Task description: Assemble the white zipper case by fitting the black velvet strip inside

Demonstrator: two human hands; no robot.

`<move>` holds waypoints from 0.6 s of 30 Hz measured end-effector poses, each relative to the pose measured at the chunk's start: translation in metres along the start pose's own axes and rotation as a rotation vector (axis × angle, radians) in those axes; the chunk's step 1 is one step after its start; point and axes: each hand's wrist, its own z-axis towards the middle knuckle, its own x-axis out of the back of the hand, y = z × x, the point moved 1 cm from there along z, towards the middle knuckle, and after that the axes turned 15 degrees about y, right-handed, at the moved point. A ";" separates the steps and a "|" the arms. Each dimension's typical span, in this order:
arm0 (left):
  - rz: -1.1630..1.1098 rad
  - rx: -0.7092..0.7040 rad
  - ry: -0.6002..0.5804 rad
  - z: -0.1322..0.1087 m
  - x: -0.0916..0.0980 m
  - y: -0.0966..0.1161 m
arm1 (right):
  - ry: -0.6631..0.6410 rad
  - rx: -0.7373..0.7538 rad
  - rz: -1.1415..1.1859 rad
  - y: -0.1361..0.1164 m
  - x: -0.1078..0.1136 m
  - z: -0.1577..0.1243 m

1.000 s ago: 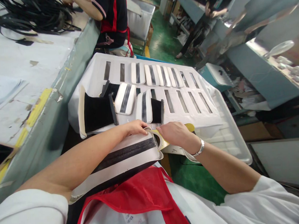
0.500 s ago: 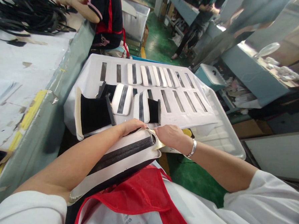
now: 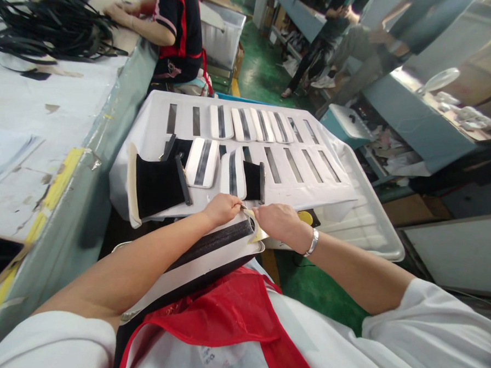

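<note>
A large white piece with a broad black stripe [image 3: 215,241] lies across my lap, its right end under my hands. My left hand [image 3: 224,208] is closed, pinching the edge of a pale strip [image 3: 258,227] at that end. Just to the right, my right hand [image 3: 278,220] has its fingers bent round the same pale strip. A small ring-like opening shows between the hands. Beyond them, a white pad with a grey stripe [image 3: 232,176] and a black panel [image 3: 159,188] with a cream edge rest on the slotted white board [image 3: 312,194].
More striped white pads [image 3: 221,122] sit on the board. At the left is a worktable [image 3: 64,100] with black straps [image 3: 56,32] and a phone [image 3: 4,257]. A co-worker [image 3: 180,39] sits beyond it. A pale plastic tray [image 3: 380,237] lies under the board's right side.
My left hand's fingers have curled in more tightly at the strip, and the left forearm has shifted slightly right. The co-worker's hands and forearm have moved further into view.
</note>
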 end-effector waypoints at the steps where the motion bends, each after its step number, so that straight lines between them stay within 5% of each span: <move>1: 0.002 -0.007 -0.005 0.000 0.000 0.000 | 0.005 -0.014 0.006 0.001 0.000 0.000; 11: 0.019 -0.047 0.000 0.000 0.000 -0.003 | 0.115 -0.158 0.034 0.030 -0.039 -0.001; 18: 0.025 -0.013 0.030 -0.001 0.002 -0.003 | 0.089 0.200 0.047 0.020 -0.065 0.032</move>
